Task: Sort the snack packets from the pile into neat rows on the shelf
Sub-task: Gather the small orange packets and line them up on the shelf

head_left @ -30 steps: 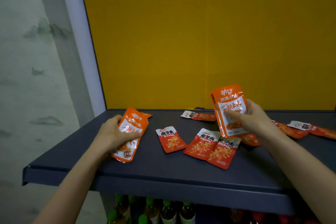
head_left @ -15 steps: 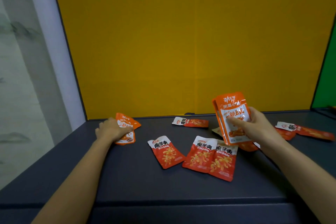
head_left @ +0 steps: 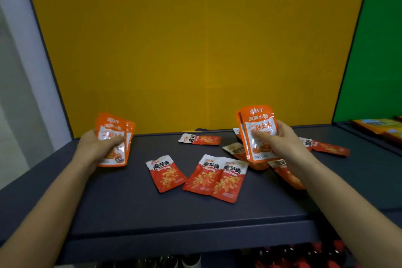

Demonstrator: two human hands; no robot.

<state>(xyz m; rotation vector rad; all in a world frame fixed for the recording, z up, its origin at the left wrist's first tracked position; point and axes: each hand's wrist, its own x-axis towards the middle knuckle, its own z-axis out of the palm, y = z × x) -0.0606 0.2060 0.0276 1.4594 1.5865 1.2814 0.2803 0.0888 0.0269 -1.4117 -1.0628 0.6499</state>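
Head view: we see the left hand [head_left: 95, 148] raised over the left end of the shelf [head_left: 152, 213], gripping a small stack of orange packets [head_left: 113, 137]. Its thumb lies across the front of the top packet, and the other fingers are hidden behind. A rear packet peeps out at the stack's right edge. We cannot tell whether the stack's lower edge touches the shelf.

The right hand [head_left: 280, 143] grips a second orange stack [head_left: 258, 128], held upright above the pile. The thumb crosses the clear window on the front and the fingers wrap round the right edge. Another packet's edge shows behind on the left.

Under and behind this hand we see the pile of red packets [head_left: 236, 150], overlapping one another. Between the two hands a single red packet [head_left: 166, 173] lies flat and tilted. Just to its right lies a pair of red packets [head_left: 215, 177], side by side and touching. A sideways red packet [head_left: 200, 139] rests near the back wall, and a long red packet [head_left: 326, 147] lies to the right of the right hand.

The shelf is dark grey, backed by a yellow panel [head_left: 195, 50], with a green panel [head_left: 374, 50] at the right and a pale wall [head_left: 21, 72] at the left. Yellow packets [head_left: 378, 126] lie on the adjoining shelf at far right. Below the front edge we make out bottle tops [head_left: 191, 261], which are blurred.
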